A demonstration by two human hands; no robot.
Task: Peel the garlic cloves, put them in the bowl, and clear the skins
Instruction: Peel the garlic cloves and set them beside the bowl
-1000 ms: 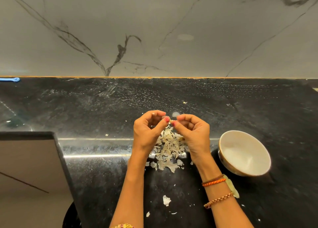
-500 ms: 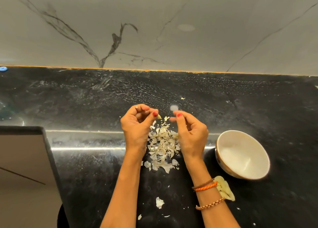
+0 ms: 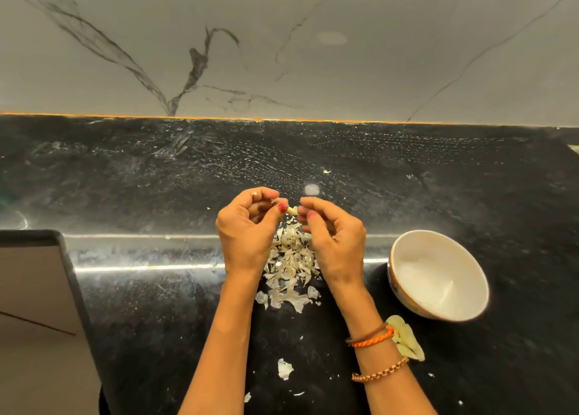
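A small pale garlic clove (image 3: 292,210) is held between the fingertips of both hands above the black counter. My left hand (image 3: 247,231) pinches its left end with curled fingers. My right hand (image 3: 333,242) pinches the right end, thumb and forefinger together. Below and between the hands lies a pile of papery garlic skins (image 3: 289,265). A white bowl (image 3: 407,248) stands to the right of my right hand, and its visible inside looks empty. Some pale peeled cloves (image 3: 405,339) lie on the counter beside my right wrist.
Loose skin scraps (image 3: 284,368) lie nearer me on the black stone counter (image 3: 156,179). A marble wall (image 3: 282,44) backs the counter. At the left, the counter ends at a dark edge (image 3: 75,283) over a lower surface.
The hands parted slightly half a second ago and have come back together on the clove. The view shifted a little downward then settled.
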